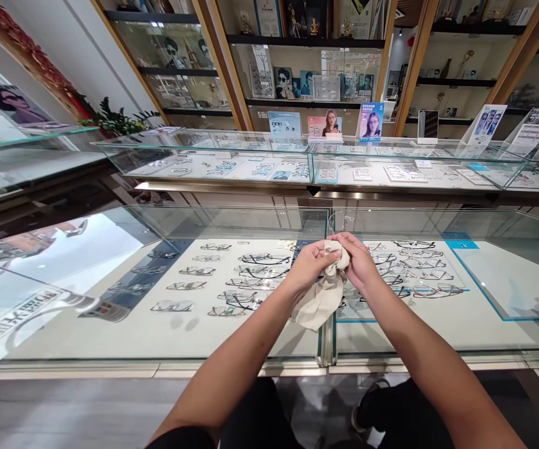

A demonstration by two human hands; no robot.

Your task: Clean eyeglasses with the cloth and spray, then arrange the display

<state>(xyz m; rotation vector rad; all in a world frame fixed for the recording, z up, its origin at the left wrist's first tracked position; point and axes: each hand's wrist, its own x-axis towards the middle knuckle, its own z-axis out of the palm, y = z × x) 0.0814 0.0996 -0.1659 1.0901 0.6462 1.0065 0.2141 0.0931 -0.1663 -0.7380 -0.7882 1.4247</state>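
Note:
Both my hands meet over the glass display counter (250,349). My left hand (309,263) is closed, pinching a cream cleaning cloth (321,298) whose loose end hangs down. My right hand (357,262) is closed too, gripping a pair of thin-rimmed glasses (339,221) whose lens and frame stick up just above my fingers. The cloth is bunched between the two hands, pressed against the glasses.
Rows of glasses (232,280) lie under the counter glass. A second glass showcase (316,163) stands behind it, topped with small advertising cards (371,121). Wall shelves (306,68) with pictures fill the back. A potted plant (117,118) sits at the left.

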